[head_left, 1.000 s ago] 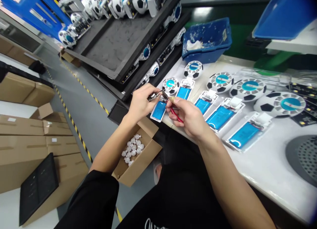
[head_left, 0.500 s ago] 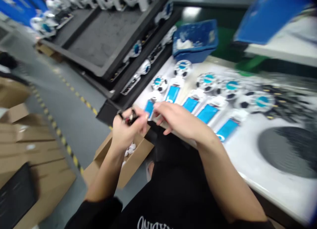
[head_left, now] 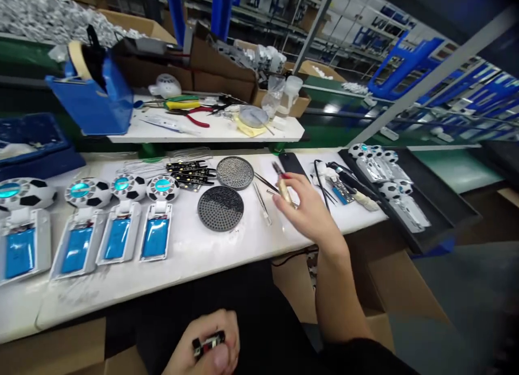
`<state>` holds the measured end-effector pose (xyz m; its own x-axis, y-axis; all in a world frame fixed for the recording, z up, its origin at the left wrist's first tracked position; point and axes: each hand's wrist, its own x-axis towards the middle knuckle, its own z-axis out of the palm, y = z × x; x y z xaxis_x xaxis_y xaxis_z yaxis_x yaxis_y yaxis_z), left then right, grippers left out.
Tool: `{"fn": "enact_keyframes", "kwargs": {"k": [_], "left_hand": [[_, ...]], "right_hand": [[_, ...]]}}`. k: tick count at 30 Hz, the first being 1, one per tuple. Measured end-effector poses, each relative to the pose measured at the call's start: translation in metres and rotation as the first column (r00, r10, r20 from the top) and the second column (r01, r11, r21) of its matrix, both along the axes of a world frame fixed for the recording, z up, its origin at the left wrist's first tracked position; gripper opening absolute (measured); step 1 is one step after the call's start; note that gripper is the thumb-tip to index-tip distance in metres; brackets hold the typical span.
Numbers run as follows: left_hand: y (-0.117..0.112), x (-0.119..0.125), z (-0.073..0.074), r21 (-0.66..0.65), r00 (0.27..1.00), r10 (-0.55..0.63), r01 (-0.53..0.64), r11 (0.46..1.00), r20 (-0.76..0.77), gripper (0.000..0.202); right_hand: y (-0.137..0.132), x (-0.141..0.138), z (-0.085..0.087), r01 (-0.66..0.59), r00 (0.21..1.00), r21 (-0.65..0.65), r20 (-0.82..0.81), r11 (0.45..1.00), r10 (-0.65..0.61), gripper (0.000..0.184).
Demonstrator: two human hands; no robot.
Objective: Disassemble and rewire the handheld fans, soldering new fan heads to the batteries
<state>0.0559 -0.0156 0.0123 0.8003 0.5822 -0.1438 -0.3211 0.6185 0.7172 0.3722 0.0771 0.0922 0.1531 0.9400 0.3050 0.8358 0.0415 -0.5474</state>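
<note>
Your left hand (head_left: 183, 354) stays low by your lap, fingers curled tight on a small black part (head_left: 208, 344) to keep it off the bench, while your right hand (head_left: 310, 212) pinches a tan-handled tool (head_left: 284, 189) over the white table (head_left: 190, 258), tip up, beside the tweezers (head_left: 263, 203).

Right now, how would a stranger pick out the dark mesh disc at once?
On the white worktable, look between the row of blue battery packs and the right hand. Two round mesh discs lie there: the dark disc sits nearer the front edge, almost black, whereas the grey disc behind it is silvery.
</note>
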Motion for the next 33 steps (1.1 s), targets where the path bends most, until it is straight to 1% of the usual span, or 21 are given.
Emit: {"fn": "enact_keyframes", "kwargs": {"k": [1,2,3,4,5,7,8,9,10,11,13,15,17,19,21,22,25,28,31,33], "left_hand": [[0.012,0.014,0.004,0.041,1.000,0.016,-0.016,0.999,0.008,0.042],[0.024,0.029,0.008,0.072,0.999,0.044,-0.045,0.996,0.013,0.036],[0.036,0.044,0.013,0.086,0.997,0.083,-0.083,0.993,0.007,0.032],[0.048,0.060,0.019,0.071,0.989,0.147,-0.147,0.987,0.001,0.029],[0.059,0.074,0.025,0.037,0.972,0.235,-0.235,0.971,-0.006,0.028],[0.075,0.099,0.035,-0.044,0.910,0.415,-0.415,0.909,-0.016,0.026],[0.081,0.109,0.039,-0.072,0.879,0.477,-0.477,0.876,-0.017,0.025],[0.085,0.116,0.042,-0.090,0.857,0.515,-0.514,0.853,-0.014,0.025],[0.087,0.120,0.044,-0.101,0.848,0.530,-0.528,0.843,-0.007,0.026],[0.088,0.123,0.045,-0.109,0.846,0.533,-0.530,0.841,-0.002,0.026],[0.086,0.125,0.045,-0.116,0.846,0.533,-0.530,0.840,-0.005,0.026],[0.083,0.124,0.043,-0.109,0.841,0.540,-0.541,0.834,-0.039,0.025],[0.081,0.123,0.041,-0.089,0.836,0.541,-0.548,0.832,-0.088,0.024],[0.080,0.122,0.040,-0.069,0.837,0.529,-0.541,0.838,-0.138,0.024],[0.080,0.121,0.039,-0.046,0.837,0.512,-0.529,0.847,-0.192,0.025],[0.080,0.121,0.038,-0.030,0.837,0.502,-0.520,0.854,-0.216,0.026],[0.080,0.120,0.036,0.056,0.831,0.485,-0.490,0.870,-0.273,0.026],[0.077,0.119,0.037,0.135,0.829,0.492,-0.474,0.870,-0.267,0.026],[0.072,0.117,0.041,0.113,0.859,0.467,-0.453,0.884,-0.210,0.035],[0.068,0.115,0.045,0.115,0.872,0.441,-0.426,0.898,-0.212,0.038]], "right_hand": [[0.006,0.021,-0.009,0.076,0.997,0.008,0.029,0.997,-0.076,0.033],[0.015,0.036,-0.018,0.111,0.993,0.016,0.044,0.994,-0.112,0.031],[0.025,0.045,-0.024,0.129,0.990,0.030,0.057,0.991,-0.130,0.028],[0.034,0.049,-0.029,0.132,0.989,0.052,0.065,0.990,-0.135,0.027],[0.040,0.047,-0.031,0.122,0.990,0.080,0.064,0.989,-0.127,0.025],[0.040,0.031,-0.029,0.063,0.997,0.161,0.036,0.985,-0.069,0.021],[0.034,0.021,-0.026,0.006,1.000,0.208,0.006,0.978,-0.007,0.017],[0.024,0.010,-0.023,-0.069,0.996,0.264,-0.029,0.962,0.079,0.012],[0.014,0.001,-0.021,-0.205,0.963,0.341,-0.097,0.917,0.251,0.007],[0.004,-0.006,-0.020,-0.320,0.907,0.380,-0.141,0.868,0.396,0.015],[-0.011,-0.014,-0.021,-0.428,0.809,0.464,-0.187,0.776,0.558,0.032],[-0.014,-0.014,-0.027,-0.468,0.760,0.508,-0.186,0.723,0.623,0.039],[-0.009,-0.010,-0.033,-0.514,0.724,0.519,-0.164,0.683,0.670,0.037],[-0.003,-0.003,-0.037,-0.556,0.703,0.513,-0.129,0.654,0.700,0.036],[0.000,0.002,-0.038,-0.598,0.699,0.494,-0.063,0.631,0.712,0.036],[0.001,0.005,-0.038,-0.609,0.704,0.484,-0.034,0.629,0.709,0.035],[-0.002,0.010,-0.038,-0.632,0.725,0.430,0.036,0.644,0.688,0.031],[-0.005,0.011,-0.039,-0.635,0.750,0.392,0.107,0.665,0.653,0.033],[-0.010,0.008,-0.037,-0.584,0.791,0.394,0.082,0.710,0.606,0.032],[-0.013,0.003,-0.036,-0.570,0.799,0.365,0.041,0.736,0.599,0.031]]}}
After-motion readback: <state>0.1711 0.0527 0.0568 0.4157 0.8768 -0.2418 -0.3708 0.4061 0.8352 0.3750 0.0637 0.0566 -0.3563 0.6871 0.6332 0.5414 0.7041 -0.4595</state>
